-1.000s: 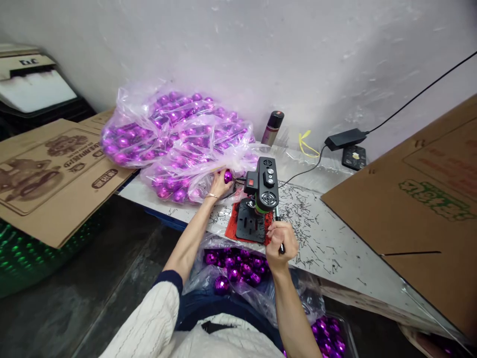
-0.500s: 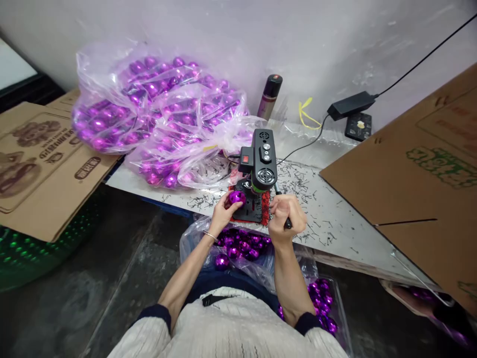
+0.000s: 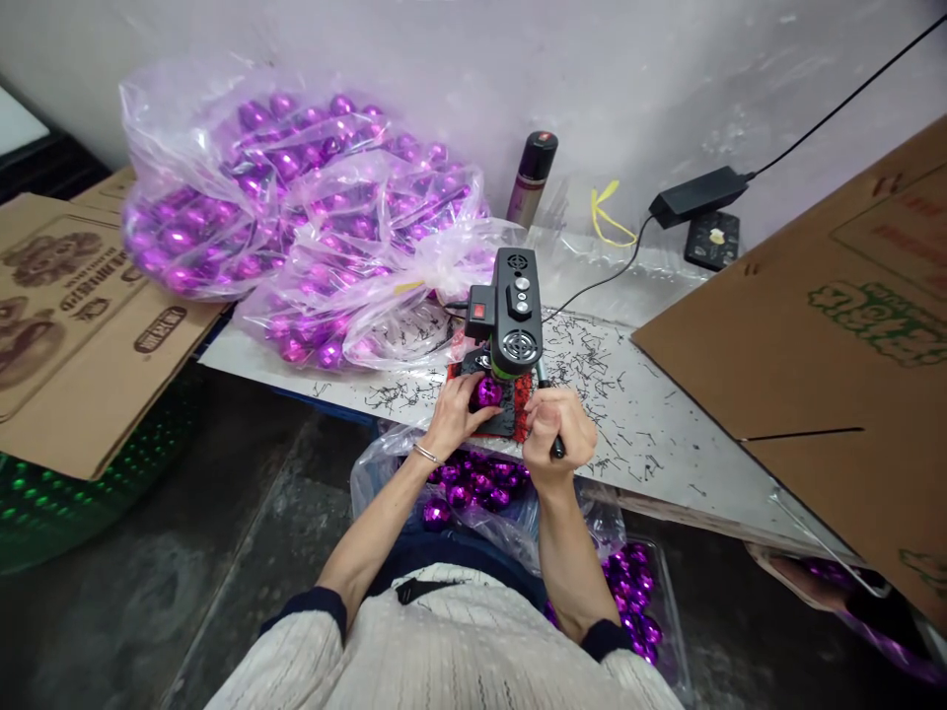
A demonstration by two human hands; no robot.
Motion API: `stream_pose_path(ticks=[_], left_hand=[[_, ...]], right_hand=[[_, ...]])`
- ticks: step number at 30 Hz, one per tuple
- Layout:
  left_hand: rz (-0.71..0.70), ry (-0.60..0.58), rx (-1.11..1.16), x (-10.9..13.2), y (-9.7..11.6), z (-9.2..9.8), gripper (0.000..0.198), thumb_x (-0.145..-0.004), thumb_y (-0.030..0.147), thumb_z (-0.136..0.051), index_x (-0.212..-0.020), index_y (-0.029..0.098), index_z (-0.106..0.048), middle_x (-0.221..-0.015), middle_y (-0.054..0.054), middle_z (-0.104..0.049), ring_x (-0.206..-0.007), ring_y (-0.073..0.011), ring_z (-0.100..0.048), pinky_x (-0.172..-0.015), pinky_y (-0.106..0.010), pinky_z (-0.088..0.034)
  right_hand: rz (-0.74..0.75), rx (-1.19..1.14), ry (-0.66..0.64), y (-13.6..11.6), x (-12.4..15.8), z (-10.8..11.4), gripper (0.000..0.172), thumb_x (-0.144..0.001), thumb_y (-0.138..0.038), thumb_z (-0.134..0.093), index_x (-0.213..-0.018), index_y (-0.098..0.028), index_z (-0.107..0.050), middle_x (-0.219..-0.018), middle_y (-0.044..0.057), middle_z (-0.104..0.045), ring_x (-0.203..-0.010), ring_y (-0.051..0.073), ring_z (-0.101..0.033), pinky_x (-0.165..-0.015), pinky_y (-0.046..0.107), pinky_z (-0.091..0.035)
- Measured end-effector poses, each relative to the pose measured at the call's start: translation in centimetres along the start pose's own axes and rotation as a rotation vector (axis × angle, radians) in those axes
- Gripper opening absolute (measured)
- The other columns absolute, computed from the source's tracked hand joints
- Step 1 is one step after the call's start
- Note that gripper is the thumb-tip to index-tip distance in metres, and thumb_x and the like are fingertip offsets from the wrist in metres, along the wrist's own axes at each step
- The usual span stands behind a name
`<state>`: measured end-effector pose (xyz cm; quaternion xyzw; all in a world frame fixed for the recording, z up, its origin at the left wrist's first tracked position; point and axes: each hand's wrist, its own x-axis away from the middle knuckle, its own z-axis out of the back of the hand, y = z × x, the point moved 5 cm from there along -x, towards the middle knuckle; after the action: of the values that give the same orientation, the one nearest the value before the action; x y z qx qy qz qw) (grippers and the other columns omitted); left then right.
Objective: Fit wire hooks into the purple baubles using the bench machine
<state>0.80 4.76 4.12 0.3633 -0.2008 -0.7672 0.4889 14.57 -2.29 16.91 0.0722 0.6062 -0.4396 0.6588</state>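
Observation:
A black machine [image 3: 518,308] with round grilles and a red switch stands on the table over a dark base plate [image 3: 497,422]. Under its head sits a shiny purple ball [image 3: 489,391]. My left hand [image 3: 453,414] has its thumb and fingers around that ball. The fist of my right hand [image 3: 560,429] is wrapped round the black lever handle [image 3: 557,448] at the machine's right side. Below the table edge, an open clear bag [image 3: 377,471] holds several more purple balls [image 3: 480,483].
Large clear bags of purple balls [image 3: 296,217] lie at the back left. A spray can [image 3: 531,179] and a black power adapter [image 3: 699,195] are near the wall. Cardboard [image 3: 814,375] leans at right; a flattened carton [image 3: 89,325] lies left. Black scraps litter the tabletop [image 3: 666,424].
My left hand has moved right with the purple ball, which is now further under the machine's head. My right hand still grips the lever. The whole view has shifted slightly.

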Motion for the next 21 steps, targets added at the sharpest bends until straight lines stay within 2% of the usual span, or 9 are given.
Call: stream_pose_path(ticks=[6, 12, 21], left_hand=[[0.011, -0.006, 0.042, -0.2, -0.1, -1.0, 0.061, -0.084, 0.049, -0.076, -0.134, 0.020, -0.058, -0.125, -0.013, -0.067, -0.118, -0.0297, -0.064, -0.104, -0.045, -0.051], [0.033, 0.071, 0.133, 0.5, -1.0, -2.2, 0.070, -0.085, 0.047, -0.075, -0.144, 0.019, -0.048, -0.132, -0.014, -0.066, -0.125, -0.0299, -0.062, -0.111, -0.048, -0.046], [0.034, 0.060, 0.088, 0.7, -1.5, -2.5, 0.066, -0.084, 0.045, -0.077, -0.141, 0.021, -0.052, -0.132, -0.014, -0.067, -0.128, -0.0313, -0.062, -0.115, -0.052, -0.043]], right_hand=[[-0.008, -0.013, 0.012, 0.0, 0.2, 0.0, 0.023, -0.096, -0.014, -0.047, -0.074, -0.023, -0.051, -0.065, -0.002, -0.057, -0.062, 0.013, -0.058, -0.057, 0.028, -0.044], [-0.017, -0.021, 0.005, -0.2, 0.1, 0.1, 0.025, -0.096, -0.015, -0.047, -0.073, -0.023, -0.050, -0.065, -0.001, -0.058, -0.062, 0.012, -0.057, -0.057, 0.027, -0.044], [-0.047, -0.047, 0.018, 0.4, 1.6, -0.1, 0.024, -0.096, -0.016, -0.046, -0.074, -0.023, -0.052, -0.068, 0.000, -0.060, -0.063, 0.014, -0.058, -0.059, 0.029, -0.045]])
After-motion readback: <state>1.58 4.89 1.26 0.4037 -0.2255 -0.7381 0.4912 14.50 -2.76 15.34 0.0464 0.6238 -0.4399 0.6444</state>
